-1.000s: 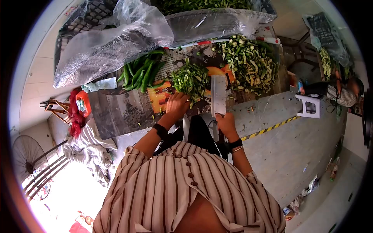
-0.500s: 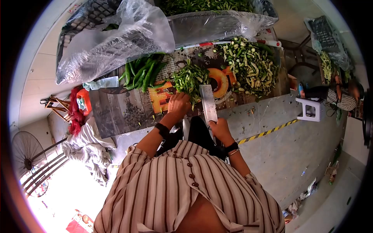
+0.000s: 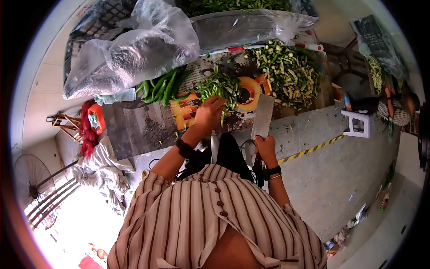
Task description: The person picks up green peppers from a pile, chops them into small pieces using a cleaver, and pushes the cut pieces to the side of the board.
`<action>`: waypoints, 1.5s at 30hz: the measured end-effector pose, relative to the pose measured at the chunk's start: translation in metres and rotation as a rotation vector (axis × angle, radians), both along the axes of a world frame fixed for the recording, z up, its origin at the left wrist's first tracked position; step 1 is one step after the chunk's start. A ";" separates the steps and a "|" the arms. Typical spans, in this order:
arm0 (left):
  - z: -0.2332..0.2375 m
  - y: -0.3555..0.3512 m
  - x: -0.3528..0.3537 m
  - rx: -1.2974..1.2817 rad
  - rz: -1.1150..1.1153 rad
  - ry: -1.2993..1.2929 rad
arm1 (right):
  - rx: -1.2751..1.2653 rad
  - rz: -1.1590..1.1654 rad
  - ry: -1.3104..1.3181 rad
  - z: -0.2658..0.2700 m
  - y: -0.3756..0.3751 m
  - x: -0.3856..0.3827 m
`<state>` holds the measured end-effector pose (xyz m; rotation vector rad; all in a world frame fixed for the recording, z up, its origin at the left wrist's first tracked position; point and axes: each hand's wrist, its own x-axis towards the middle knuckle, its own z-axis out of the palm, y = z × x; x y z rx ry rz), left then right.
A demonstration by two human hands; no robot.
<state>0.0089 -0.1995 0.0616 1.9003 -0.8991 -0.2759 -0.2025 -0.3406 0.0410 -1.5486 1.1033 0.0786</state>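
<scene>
My right hand (image 3: pixel 266 148) grips the dark handle of a cleaver (image 3: pixel 263 115). Its broad blade points away from me over the table's front edge, apart from the peppers. My left hand (image 3: pixel 209 114) is at the near side of a small pile of cut green peppers (image 3: pixel 219 87). Its fingers are curled together, and whatever is in them is hidden. Left of that pile lie whole long green peppers (image 3: pixel 165 86). To the right is a larger heap of chopped pale and green pieces (image 3: pixel 291 76).
Plastic-lined crates (image 3: pixel 251 27) stand along the far side of the patterned table (image 3: pixel 134 127). A white stool (image 3: pixel 357 124) and another person (image 3: pixel 394 110) are at the right. A fan (image 3: pixel 32 184) and crumpled cloth (image 3: pixel 105 168) are at the left.
The cleaver has swung right in my right hand, away from the small cut pile. My left hand has shifted slightly right and its fingers have drawn in.
</scene>
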 end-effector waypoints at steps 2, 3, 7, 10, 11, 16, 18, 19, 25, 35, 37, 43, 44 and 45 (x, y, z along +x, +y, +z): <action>-0.018 0.007 0.000 0.168 -0.105 -0.124 | 0.017 -0.072 -0.008 0.002 -0.004 -0.005; -0.021 0.007 -0.002 0.138 -0.083 -0.173 | 0.038 -0.133 -0.021 0.003 -0.005 -0.005; -0.025 0.003 -0.005 0.202 -0.128 -0.122 | 0.048 -0.154 -0.012 0.006 -0.009 -0.008; -0.020 -0.006 0.000 0.311 -0.102 -0.027 | 0.041 -0.155 -0.011 0.001 -0.007 -0.010; -0.018 -0.012 0.004 0.254 -0.055 -0.159 | 0.032 -0.130 -0.001 0.001 -0.007 -0.010; -0.014 -0.042 0.025 0.204 -0.004 -0.433 | -0.021 -0.059 0.019 0.000 -0.004 -0.008; -0.019 -0.049 0.030 0.289 -0.040 -0.441 | -0.039 -0.049 0.033 0.002 -0.004 -0.005; -0.023 -0.052 0.032 0.326 -0.041 -0.492 | -0.037 -0.050 0.031 0.002 -0.005 -0.005; -0.034 -0.057 0.045 0.365 -0.088 -0.506 | 0.001 -0.043 -0.008 -0.001 -0.009 -0.005; -0.033 -0.052 0.050 0.329 -0.123 -0.449 | 0.026 -0.021 -0.017 0.003 -0.014 0.005; -0.035 -0.051 0.050 0.382 -0.116 -0.511 | 0.011 -0.006 -0.014 0.000 -0.014 0.005; -0.025 -0.053 0.051 0.258 -0.051 -0.341 | 0.012 0.012 -0.017 -0.002 -0.014 0.006; -0.022 -0.051 0.051 0.260 -0.051 -0.341 | 0.011 -0.001 -0.014 -0.002 -0.013 0.007; -0.022 -0.048 0.050 0.222 -0.004 -0.166 | 0.011 -0.013 -0.011 -0.002 -0.012 0.007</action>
